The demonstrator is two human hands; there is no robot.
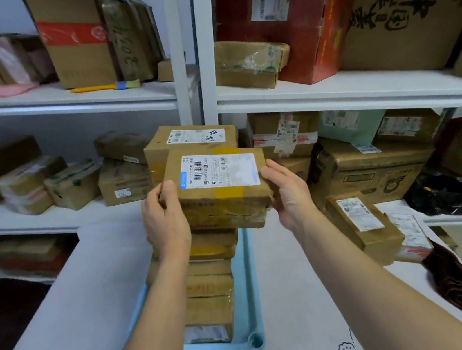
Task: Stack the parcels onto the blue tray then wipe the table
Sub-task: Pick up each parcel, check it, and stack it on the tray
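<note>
I hold a brown cardboard parcel (pixel 220 189) with a white label and yellow tape at the top of a tall stack of parcels (pixel 210 297). My left hand (pixel 163 216) grips its left end and my right hand (pixel 287 192) grips its right end. The stack stands on the light blue tray (pixel 249 300) on the white table (pixel 67 339). Behind the held parcel, another box (pixel 190 139) marked 14-16 tops a second pile. Two more parcels (pixel 366 225) lie on the table to the right. A dark brown cloth (pixel 452 278) lies at the table's right edge.
White shelves (pixel 347 91) full of cardboard boxes stand close behind the table. A black bag (pixel 441 197) sits on the lower right shelf. A yellow brush (pixel 108 87) lies on the upper left shelf. A dark seat (pixel 0 317) is at the left.
</note>
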